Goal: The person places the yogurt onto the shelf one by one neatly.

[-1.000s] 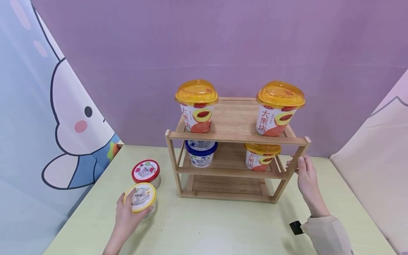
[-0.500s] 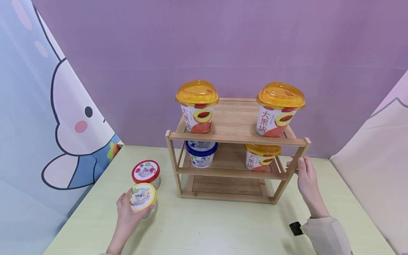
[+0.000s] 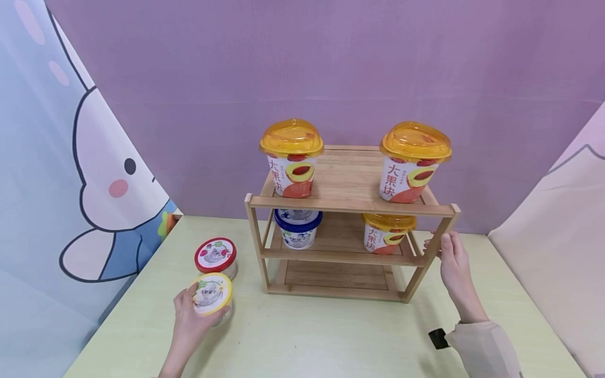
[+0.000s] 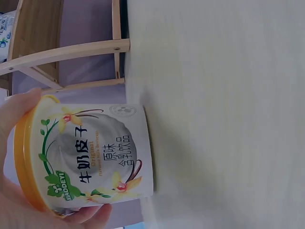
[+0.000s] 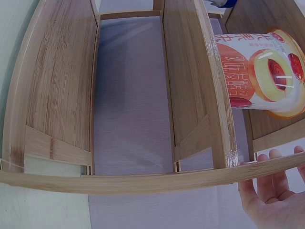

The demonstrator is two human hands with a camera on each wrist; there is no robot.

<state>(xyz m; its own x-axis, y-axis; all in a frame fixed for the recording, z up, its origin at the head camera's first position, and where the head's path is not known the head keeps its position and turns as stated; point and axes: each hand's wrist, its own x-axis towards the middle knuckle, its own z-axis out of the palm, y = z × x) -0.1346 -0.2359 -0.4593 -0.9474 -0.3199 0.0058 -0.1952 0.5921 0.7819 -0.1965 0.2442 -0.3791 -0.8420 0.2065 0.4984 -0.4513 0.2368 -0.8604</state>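
Note:
My left hand (image 3: 189, 320) grips a paper cup with a yellow lid (image 3: 212, 294), thumb and fingers around its lid end. In the left wrist view, the cup (image 4: 95, 152) shows a vanilla-flower label, its base close over the table. Just behind it stands a red-lidded cup (image 3: 216, 257). At the right, my right hand (image 3: 456, 262) holds the front right post of a wooden three-tier rack (image 3: 350, 202), its fingers partly hidden behind the post. On the rack's middle shelf, a peach yogurt cup (image 5: 262, 71) lies nearest that hand.
Two peach cups with orange domed lids, left (image 3: 293, 157) and right (image 3: 413, 160), stand on the top shelf. A blue-lidded cup (image 3: 299, 228) is on the middle shelf at left. A black square (image 3: 438, 338) lies near the right sleeve. Purple cloth (image 3: 302, 63) hangs behind.
The yellow-lidded cup has shifted very slightly and turned a little in my left hand, whose fingers have moved toward the lid's edge. My right hand and the rack stay put.

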